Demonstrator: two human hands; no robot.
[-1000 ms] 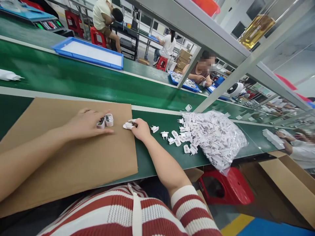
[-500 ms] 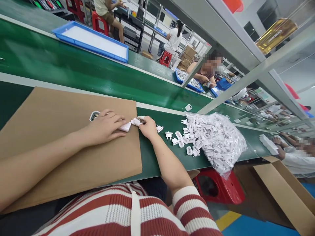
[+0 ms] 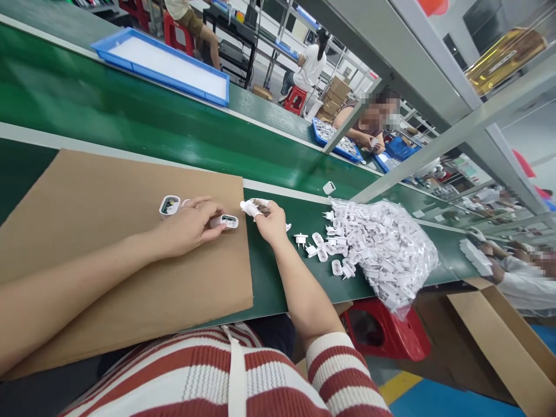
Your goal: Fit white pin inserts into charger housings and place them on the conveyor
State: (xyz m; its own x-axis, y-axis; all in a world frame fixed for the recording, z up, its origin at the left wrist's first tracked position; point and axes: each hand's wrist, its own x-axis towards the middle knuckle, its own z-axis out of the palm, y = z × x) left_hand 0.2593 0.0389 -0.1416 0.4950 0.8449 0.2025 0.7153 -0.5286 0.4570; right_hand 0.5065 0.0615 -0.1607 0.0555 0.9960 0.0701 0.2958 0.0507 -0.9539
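Note:
My left hand rests over the cardboard sheet, its thumb and fingers closed round a white charger housing. The open end of that housing faces up toward me, with dark parts inside. Just left of the hand another white housing sits on the cardboard, circuitry showing in its opening. Past the cardboard's right edge is my right hand, its fingers curled together and white coverings apparently on the fingertips. Whatever they pinch, if anything, is hidden. Loose white plug caps with pins lie to its right.
A clear bag full of white plug caps lies on the green bench at right. One white piece is beside a metal post. A blue tray stands across the green belt. Co-workers sit beyond; a red stool is below.
My hands have moved apart, the right one shifting slightly right. The housing in my left hand has turned so its open end shows. More of the housing at left is uncovered.

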